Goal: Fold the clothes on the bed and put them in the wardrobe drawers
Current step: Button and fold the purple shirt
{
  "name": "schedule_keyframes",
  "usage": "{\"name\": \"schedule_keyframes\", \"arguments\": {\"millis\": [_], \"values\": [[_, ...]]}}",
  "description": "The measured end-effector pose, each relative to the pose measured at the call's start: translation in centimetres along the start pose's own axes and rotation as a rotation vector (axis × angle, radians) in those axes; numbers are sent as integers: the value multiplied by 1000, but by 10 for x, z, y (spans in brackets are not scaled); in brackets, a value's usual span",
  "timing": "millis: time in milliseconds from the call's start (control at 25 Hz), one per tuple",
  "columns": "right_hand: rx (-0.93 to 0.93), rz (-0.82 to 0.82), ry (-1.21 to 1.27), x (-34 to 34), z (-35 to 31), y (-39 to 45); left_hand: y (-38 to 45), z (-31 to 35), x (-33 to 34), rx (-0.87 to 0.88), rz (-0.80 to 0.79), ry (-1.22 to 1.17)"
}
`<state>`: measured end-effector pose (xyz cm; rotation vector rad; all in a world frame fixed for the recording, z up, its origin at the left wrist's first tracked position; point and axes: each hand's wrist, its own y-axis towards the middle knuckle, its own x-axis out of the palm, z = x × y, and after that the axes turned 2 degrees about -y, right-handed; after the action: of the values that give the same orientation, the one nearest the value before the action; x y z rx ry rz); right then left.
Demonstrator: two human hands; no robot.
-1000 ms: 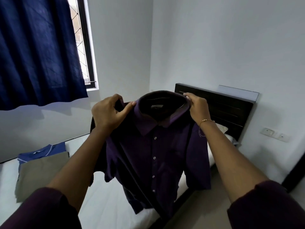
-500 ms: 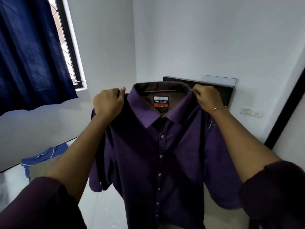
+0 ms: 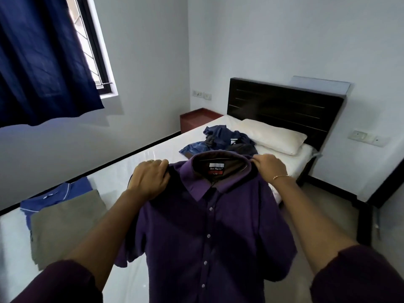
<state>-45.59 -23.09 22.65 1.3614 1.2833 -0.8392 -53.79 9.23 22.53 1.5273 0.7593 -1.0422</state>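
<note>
Purple short-sleeved button-up shirt (image 3: 209, 232) hangs in the air above the near edge of the white-sheeted bed (image 3: 122, 171), your left hand (image 3: 150, 180) gripping one shoulder and your right hand (image 3: 270, 167) pinching the other beside the collar. Lay it down carelessly and a sleeve could crumple under, or its hem could drag across the folded olive-grey garment (image 3: 65, 226) near the bed's left edge

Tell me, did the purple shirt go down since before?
Yes. The purple shirt came down: its collar sat level with the headboard top before, and now hangs below it, over the bed.
</note>
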Motion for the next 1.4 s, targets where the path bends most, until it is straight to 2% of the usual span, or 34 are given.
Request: {"name": "schedule_keyframes", "arguments": {"millis": [120,200,280,320,400,480,600,680,760,880,960,1120,1400], "values": [[151,-106,228,77,0,63,50,-19,73,-144,-188,182],[233,-189,364,132,-3,116,92,-33,127,-268,-343,223],[277,-241,425,182,-3,171,133,-55,185,-532,-495,71],[275,-265,430,204,-1,198,152,-67,210,-708,-522,-82],[234,-311,455,245,0,259,197,-94,263,-990,-465,-388],[166,-332,486,282,1,322,245,-126,311,-1102,-263,-534],[70,-386,643,328,1,401,305,-164,366,-988,51,-597],[26,-370,624,362,3,423,315,-166,405,-838,96,-655],[-30,-460,424,409,9,416,296,-149,458,-718,-53,-581],[-111,-675,50,477,20,387,258,-124,530,-620,-500,-498],[-155,-634,-84,510,28,388,253,-131,565,-660,-632,-411],[-231,-416,-142,536,33,410,258,-156,599,-573,-522,-248],[-206,-354,-161,565,35,444,289,-169,632,-550,-527,-251]]}}
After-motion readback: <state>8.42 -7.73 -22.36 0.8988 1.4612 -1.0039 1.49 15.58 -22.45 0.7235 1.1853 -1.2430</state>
